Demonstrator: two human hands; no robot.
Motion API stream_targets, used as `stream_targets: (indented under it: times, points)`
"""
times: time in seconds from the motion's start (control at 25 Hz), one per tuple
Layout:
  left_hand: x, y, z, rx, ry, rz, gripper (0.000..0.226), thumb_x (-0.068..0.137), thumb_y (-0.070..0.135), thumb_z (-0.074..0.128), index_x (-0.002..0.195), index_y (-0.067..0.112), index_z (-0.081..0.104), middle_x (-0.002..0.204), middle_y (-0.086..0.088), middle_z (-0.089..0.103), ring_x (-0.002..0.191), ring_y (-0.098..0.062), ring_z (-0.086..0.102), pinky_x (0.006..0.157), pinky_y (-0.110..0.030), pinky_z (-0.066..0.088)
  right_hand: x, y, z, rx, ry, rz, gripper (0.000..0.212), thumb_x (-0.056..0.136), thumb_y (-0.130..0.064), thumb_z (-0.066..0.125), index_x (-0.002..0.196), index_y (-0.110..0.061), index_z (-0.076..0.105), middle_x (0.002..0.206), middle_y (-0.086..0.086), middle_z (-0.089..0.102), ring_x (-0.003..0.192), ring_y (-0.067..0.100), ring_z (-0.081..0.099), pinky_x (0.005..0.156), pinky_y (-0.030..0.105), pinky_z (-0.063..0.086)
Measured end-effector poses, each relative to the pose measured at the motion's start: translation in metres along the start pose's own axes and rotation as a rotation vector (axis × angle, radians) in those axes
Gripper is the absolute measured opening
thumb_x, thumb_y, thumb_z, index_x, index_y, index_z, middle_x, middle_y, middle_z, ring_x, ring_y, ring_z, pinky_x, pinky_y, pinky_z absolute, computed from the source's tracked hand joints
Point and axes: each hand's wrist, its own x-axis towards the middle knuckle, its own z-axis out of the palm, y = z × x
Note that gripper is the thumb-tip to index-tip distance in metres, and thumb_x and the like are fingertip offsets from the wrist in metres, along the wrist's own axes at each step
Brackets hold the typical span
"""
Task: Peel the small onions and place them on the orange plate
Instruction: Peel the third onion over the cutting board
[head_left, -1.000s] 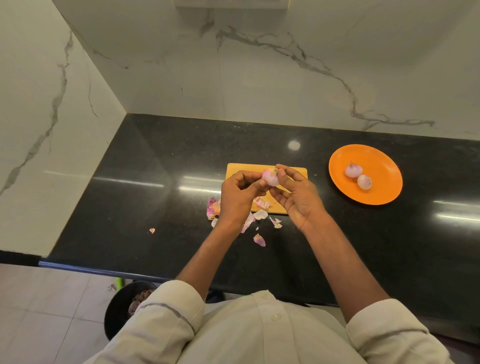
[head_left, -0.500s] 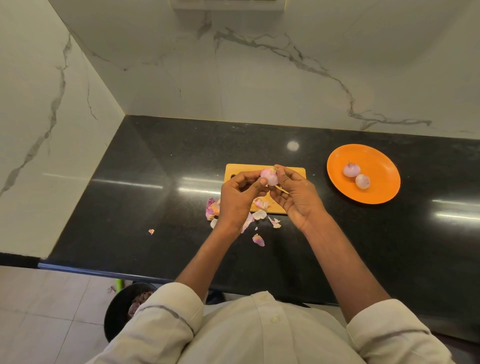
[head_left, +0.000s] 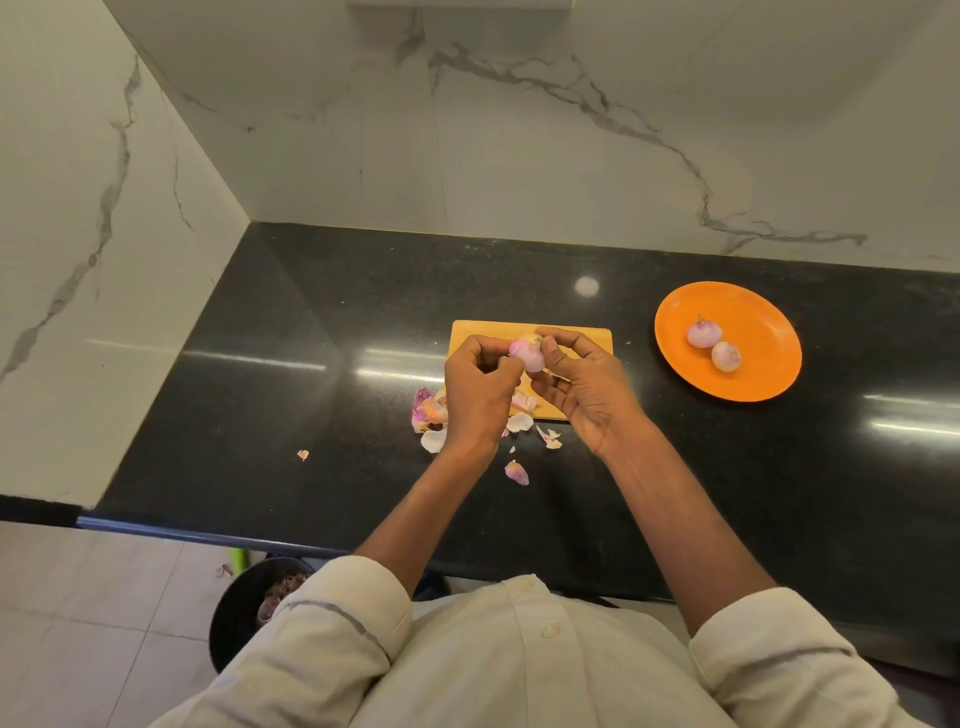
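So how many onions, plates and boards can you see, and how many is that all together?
Small onions: 3, with two on the plate and one held between the left hand and right hand
Orange plate: 1
Wooden cutting board: 1
Total: 5

Things that are hiding or cut off

The hands (head_left: 540, 384) are covering part of the small onion (head_left: 527, 354) and the middle of the yellow board (head_left: 467, 335). The sleeve is hiding half the dark bowl (head_left: 236, 618) on the floor; what is sitting inside is looking too blurry to tell.
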Motion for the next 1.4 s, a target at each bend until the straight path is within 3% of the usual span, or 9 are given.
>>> stream_targets:
  times: [0.2, 0.4, 0.56, 0.68, 0.88, 1.0, 1.2, 1.4]
  points:
    - [0.004, 0.003, -0.006, -0.012, -0.108, 0.032, 0.015, 0.103, 0.011, 0.07, 0.115, 0.004, 0.075, 0.1, -0.011, 0.079, 0.088, -0.023, 0.077, 0.084, -0.036, 0.066, 0.004, -0.006, -0.001, 0.003, 0.055, 0.032, 0.011, 0.104, -0.024, 0.064, 0.108, -0.019, 0.074, 0.112, 0.007, 0.075, 0.1, 0.028, 0.076, 0.091, 0.04, 0.064]
    - [0.004, 0.005, -0.009, -0.013, -0.14, 0.069, 0.018, 0.101, 0.012, 0.074, 0.118, 0.006, 0.077, 0.104, -0.009, 0.081, 0.096, -0.024, 0.079, 0.091, -0.04, 0.066, 0.003, -0.012, -0.002, 0.019, -0.011, 0.023, 0.013, 0.1, -0.022, 0.07, 0.108, -0.013, 0.074, 0.095, 0.003, 0.081, 0.097, 0.025, 0.078, 0.091, 0.036, 0.063]
    - [0.01, -0.004, -0.015, -0.123, -0.155, -0.059, 0.015, 0.101, 0.005, 0.071, 0.115, 0.003, 0.077, 0.101, -0.016, 0.079, 0.089, -0.026, 0.076, 0.089, -0.041, 0.064, 0.002, -0.015, -0.003, 0.287, -0.015, 0.219, 0.031, 0.101, -0.029, 0.068, 0.113, -0.001, 0.066, 0.096, 0.016, 0.075, 0.084, 0.021, 0.072, 0.08, 0.031, 0.062]
    - [0.011, -0.014, -0.021, -0.087, -0.142, -0.123, 0.016, 0.104, 0.013, 0.069, 0.114, 0.003, 0.076, 0.1, -0.013, 0.078, 0.09, -0.027, 0.077, 0.091, -0.044, 0.063, 0.003, -0.01, -0.005, 0.208, -0.01, 0.215, 0.03, 0.097, -0.029, 0.074, 0.113, -0.004, 0.069, 0.105, 0.016, 0.076, 0.088, 0.023, 0.072, 0.084, 0.034, 0.062]
    - [0.01, -0.015, -0.019, 0.138, -0.087, -0.05, 0.02, 0.105, 0.028, 0.07, 0.116, 0.013, 0.078, 0.11, -0.002, 0.079, 0.11, -0.017, 0.074, 0.104, -0.048, 0.06, 0.002, -0.004, -0.004, 0.127, 0.026, 0.141, 0.025, 0.094, -0.023, 0.077, 0.117, -0.014, 0.074, 0.107, 0.01, 0.078, 0.091, 0.027, 0.077, 0.094, 0.04, 0.06]
    - [0.006, -0.004, -0.015, 0.148, -0.141, 0.038, 0.026, 0.103, 0.032, 0.071, 0.124, 0.018, 0.076, 0.121, 0.003, 0.077, 0.119, -0.011, 0.07, 0.106, -0.04, 0.058, 0.004, 0.0, -0.004, 0.085, 0.038, 0.09, 0.029, 0.093, -0.017, 0.077, 0.122, -0.014, 0.075, 0.119, 0.009, 0.075, 0.106, 0.028, 0.075, 0.091, 0.036, 0.063]
    - [0.005, 0.003, -0.009, 0.136, -0.157, 0.138, 0.022, 0.099, 0.02, 0.078, 0.121, 0.014, 0.079, 0.111, 0.005, 0.08, 0.106, -0.011, 0.076, 0.098, -0.04, 0.064, 0.005, -0.001, -0.005, 0.092, 0.012, 0.03, 0.021, 0.101, -0.014, 0.066, 0.119, -0.011, 0.077, 0.127, 0.01, 0.072, 0.117, 0.028, 0.07, 0.087, 0.033, 0.063]
    - [0.002, 0.011, -0.009, 0.117, -0.165, 0.172, 0.017, 0.096, 0.021, 0.08, 0.106, 0.008, 0.077, 0.095, -0.002, 0.08, 0.091, -0.018, 0.079, 0.086, -0.041, 0.067, 0.002, -0.006, -0.008, -0.054, 0.0, -0.099, 0.021, 0.095, -0.01, 0.073, 0.115, -0.011, 0.079, 0.116, 0.006, 0.077, 0.111, 0.025, 0.075, 0.087, 0.034, 0.064]
